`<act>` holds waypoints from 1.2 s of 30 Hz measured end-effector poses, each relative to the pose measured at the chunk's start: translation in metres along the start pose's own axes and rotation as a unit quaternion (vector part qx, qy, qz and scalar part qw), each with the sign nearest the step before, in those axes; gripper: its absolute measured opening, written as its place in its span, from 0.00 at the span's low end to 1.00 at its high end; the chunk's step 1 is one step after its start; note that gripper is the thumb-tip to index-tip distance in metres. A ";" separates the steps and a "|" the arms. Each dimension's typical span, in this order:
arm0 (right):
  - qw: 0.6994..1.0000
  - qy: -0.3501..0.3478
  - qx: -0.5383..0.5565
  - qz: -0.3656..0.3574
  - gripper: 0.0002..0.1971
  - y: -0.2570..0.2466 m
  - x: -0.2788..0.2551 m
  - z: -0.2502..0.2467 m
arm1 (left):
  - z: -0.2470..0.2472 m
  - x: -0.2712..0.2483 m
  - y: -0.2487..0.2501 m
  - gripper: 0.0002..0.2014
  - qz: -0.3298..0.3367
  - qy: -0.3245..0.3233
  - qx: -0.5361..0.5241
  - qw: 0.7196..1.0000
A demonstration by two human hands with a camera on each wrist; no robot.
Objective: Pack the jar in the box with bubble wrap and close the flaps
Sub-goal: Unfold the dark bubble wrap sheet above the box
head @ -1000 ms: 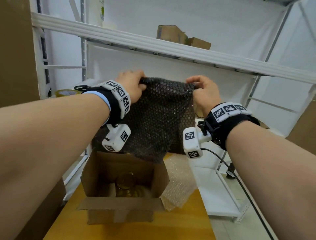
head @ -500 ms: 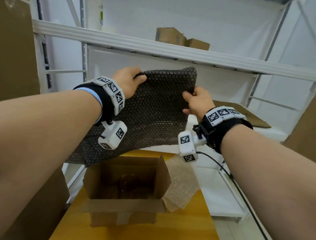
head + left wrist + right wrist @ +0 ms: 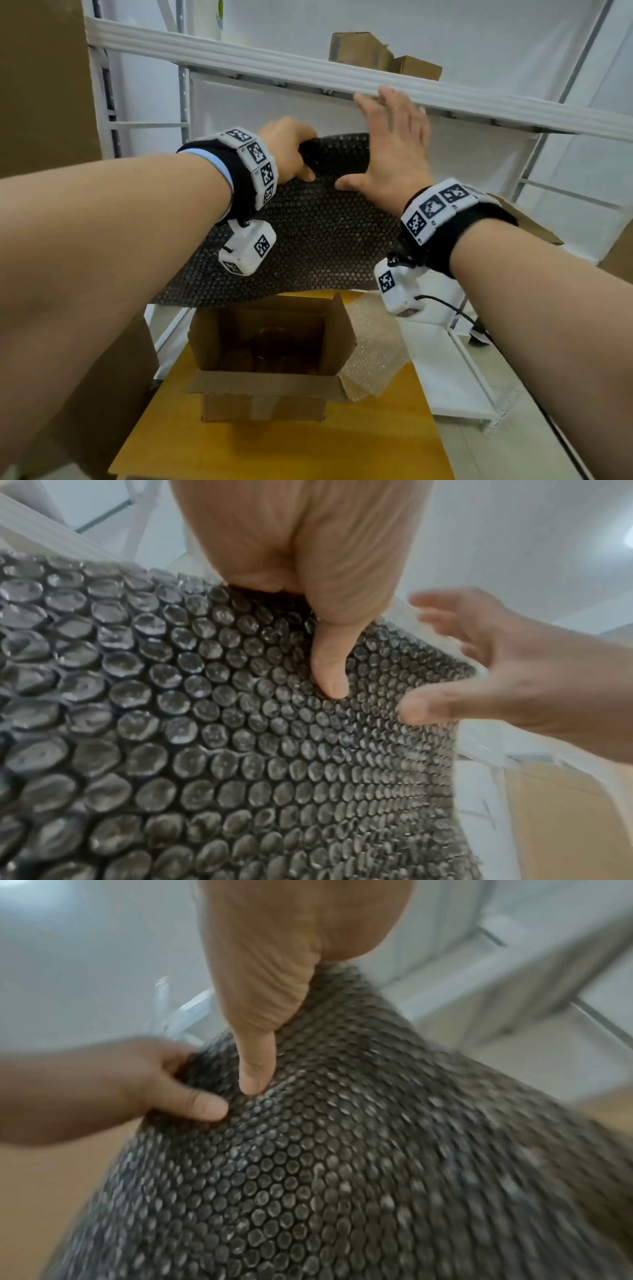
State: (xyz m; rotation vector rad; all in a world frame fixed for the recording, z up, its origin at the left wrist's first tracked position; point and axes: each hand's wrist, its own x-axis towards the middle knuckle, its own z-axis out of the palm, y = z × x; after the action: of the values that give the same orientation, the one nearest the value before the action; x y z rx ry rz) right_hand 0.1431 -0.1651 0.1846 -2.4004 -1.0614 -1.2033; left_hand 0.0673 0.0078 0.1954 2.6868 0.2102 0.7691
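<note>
A sheet of black bubble wrap [image 3: 318,233] hangs in the air above the open cardboard box [image 3: 274,387] on the yellow table. The jar [image 3: 270,346] stands inside the box, dim in the wrap's shadow. My left hand [image 3: 291,150] grips the wrap's top edge, thumb [image 3: 329,669] on the near side. My right hand [image 3: 390,147] is spread with straight fingers at the same edge just to the right, its thumb [image 3: 255,1069] resting on the wrap [image 3: 342,1150]. The fingers' far side is hidden.
A crumpled clear bubble wrap [image 3: 373,346] lies right of the box. A white shelf rail [image 3: 239,58] runs just above my hands, with small cartons [image 3: 363,48] on it. A tall brown carton [image 3: 41,85] stands at the left. Bare tabletop [image 3: 274,445] lies before the box.
My right hand has let go of the wrap's right edge, opened, and moved up and left toward the left hand. The left hand keeps its grip; the sheet now lies flatter.
</note>
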 end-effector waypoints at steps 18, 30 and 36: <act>0.976 -0.171 -0.097 0.096 0.19 0.041 0.005 -0.014 | -0.014 -0.006 -0.030 0.24 -0.083 -0.120 0.145 0.979; 0.979 -0.153 -0.127 0.048 0.13 0.020 0.022 -0.019 | -0.042 0.005 -0.003 0.26 -0.060 -0.131 0.327 0.934; 0.969 -0.232 -0.070 0.048 0.30 0.005 0.021 -0.015 | -0.041 0.002 0.006 0.24 -0.043 -0.116 0.359 0.925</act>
State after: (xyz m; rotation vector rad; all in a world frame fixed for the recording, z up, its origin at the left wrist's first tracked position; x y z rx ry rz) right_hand 0.1460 -0.1656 0.2107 -2.8934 -0.9862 -0.7181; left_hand 0.0470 0.0138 0.2309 3.3858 0.6550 0.3775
